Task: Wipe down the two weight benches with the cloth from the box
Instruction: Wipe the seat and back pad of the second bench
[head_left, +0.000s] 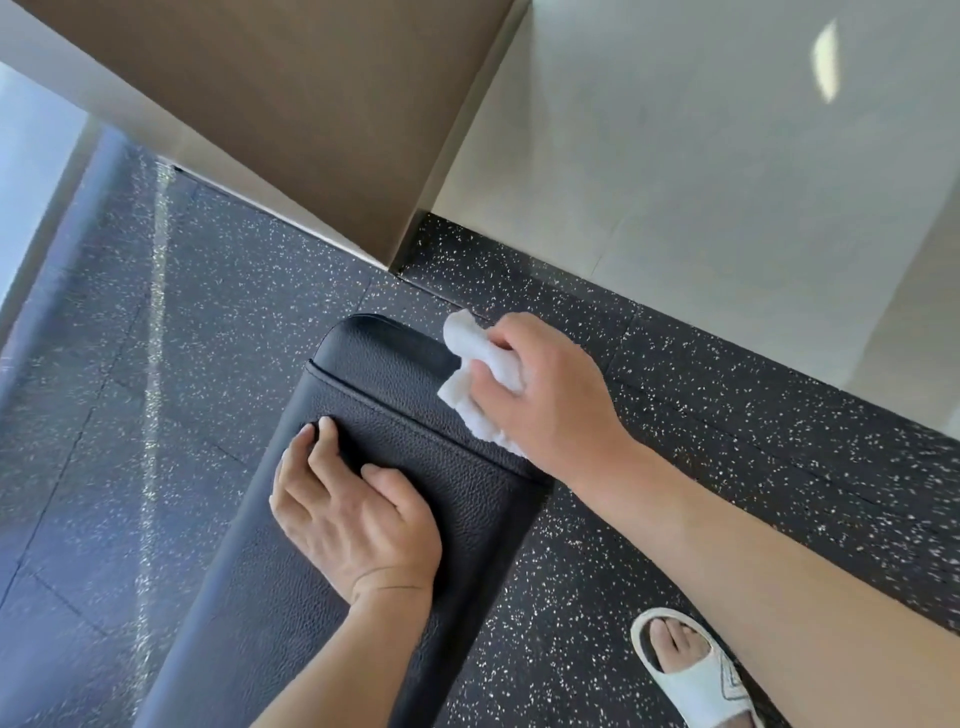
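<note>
The right hand (545, 395) held the white cloth (480, 374) bunched in its grip at the bench pad's (415, 457) far right edge; the left hand (353, 519) pressed flat on that pad; wiping looked unfinished; no second bench showed.

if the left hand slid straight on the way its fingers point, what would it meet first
The left hand rests flat on the black bench pad, fingers pointing toward the pad's far end. Sliding on, it would probably cross the stitched seam first, then the rounded end, then speckled floor. The cloth lies off to the right.
</note>
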